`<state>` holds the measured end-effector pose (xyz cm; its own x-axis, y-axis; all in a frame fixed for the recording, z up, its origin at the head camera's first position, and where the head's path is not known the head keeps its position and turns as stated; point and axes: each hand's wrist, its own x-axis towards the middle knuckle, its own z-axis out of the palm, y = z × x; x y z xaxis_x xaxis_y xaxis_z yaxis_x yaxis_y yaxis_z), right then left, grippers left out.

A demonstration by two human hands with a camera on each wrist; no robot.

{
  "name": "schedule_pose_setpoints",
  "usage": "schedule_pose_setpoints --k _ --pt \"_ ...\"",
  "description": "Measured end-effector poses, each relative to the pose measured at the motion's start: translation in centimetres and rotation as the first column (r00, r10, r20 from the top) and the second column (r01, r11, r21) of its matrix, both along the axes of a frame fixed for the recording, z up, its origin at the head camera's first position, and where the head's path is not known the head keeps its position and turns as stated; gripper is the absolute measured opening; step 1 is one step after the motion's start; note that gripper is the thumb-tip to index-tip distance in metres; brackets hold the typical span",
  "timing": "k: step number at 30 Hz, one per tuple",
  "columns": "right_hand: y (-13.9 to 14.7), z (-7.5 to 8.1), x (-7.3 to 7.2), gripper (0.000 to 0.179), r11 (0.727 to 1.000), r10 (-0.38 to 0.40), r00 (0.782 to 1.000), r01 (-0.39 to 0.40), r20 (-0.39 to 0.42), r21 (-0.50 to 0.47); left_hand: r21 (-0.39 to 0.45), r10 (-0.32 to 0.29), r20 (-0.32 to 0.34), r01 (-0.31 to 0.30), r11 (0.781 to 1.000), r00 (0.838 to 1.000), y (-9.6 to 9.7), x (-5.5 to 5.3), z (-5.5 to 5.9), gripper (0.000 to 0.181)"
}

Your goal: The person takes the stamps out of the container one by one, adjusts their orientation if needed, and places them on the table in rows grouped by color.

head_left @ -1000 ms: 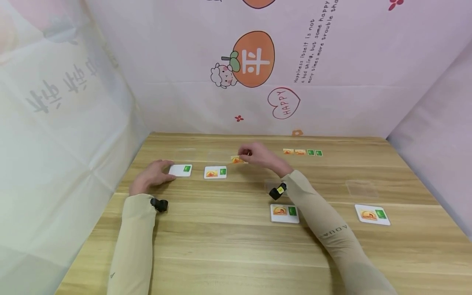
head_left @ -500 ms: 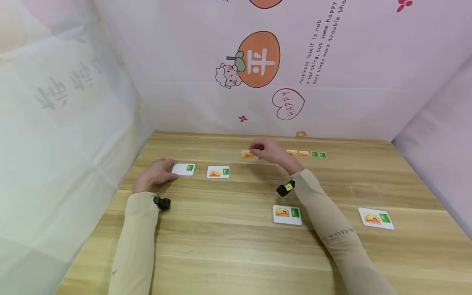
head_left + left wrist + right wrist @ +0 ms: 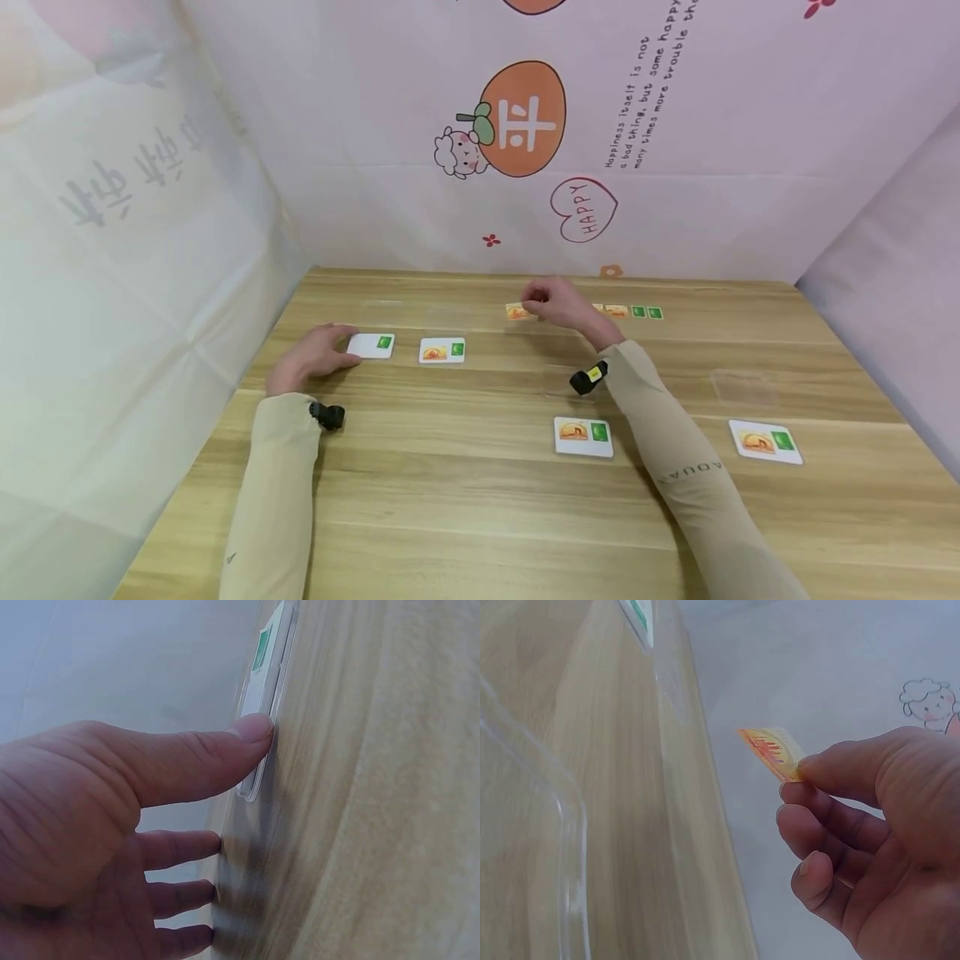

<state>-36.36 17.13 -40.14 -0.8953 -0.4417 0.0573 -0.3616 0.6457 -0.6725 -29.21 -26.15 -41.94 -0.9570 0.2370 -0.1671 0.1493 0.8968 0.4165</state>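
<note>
At the table's left side, my left hand (image 3: 311,354) holds a flat clear case (image 3: 367,347) with a white face and a green stamp (image 3: 385,342) at its right. The thumb (image 3: 251,727) presses on the case's edge in the left wrist view; the index finger is hidden there. My right hand (image 3: 566,304) is raised over the back of the table, pinching an orange picture stamp (image 3: 769,752) between thumb and finger. Behind that hand, to its right, a row of orange stamps (image 3: 617,311) and green stamps (image 3: 638,312) lies on the wood, partly hidden by the hand.
A similar white case (image 3: 442,350) with one orange and one green stamp sits between my hands. Two more cases, one in front (image 3: 583,437) and one at right (image 3: 765,442), bear the same pair. Faint clear lids (image 3: 742,387) lie behind cases. A printed cloth (image 3: 375,167) stands behind the table.
My right hand has moved right with the orange stamp, away from the second case and toward the stamp row. My left hand keeps its hold on the left case. The head view has shifted slightly.
</note>
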Motion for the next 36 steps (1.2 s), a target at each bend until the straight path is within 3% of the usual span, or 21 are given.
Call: schedule_pose_setpoints --k 11,21,36 --pt "1.7 -1.0 -0.7 0.014 0.998 -0.03 0.998 0.032 0.05 -0.047 0.014 0.012 0.009 -0.012 1.0 1.0 -0.1 0.0 -0.2 0.062" --pt "3.4 -1.4 -1.2 0.018 0.995 -0.092 0.988 0.097 0.12 -0.03 0.007 0.005 0.006 -0.005 1.0 1.0 0.0 -0.1 -0.2 0.063" --pt "4.7 -2.0 -2.1 0.02 0.993 -0.112 0.989 0.116 0.098 -0.028 0.013 0.01 -0.002 -0.01 1.0 1.0 0.0 0.2 -0.1 0.063"
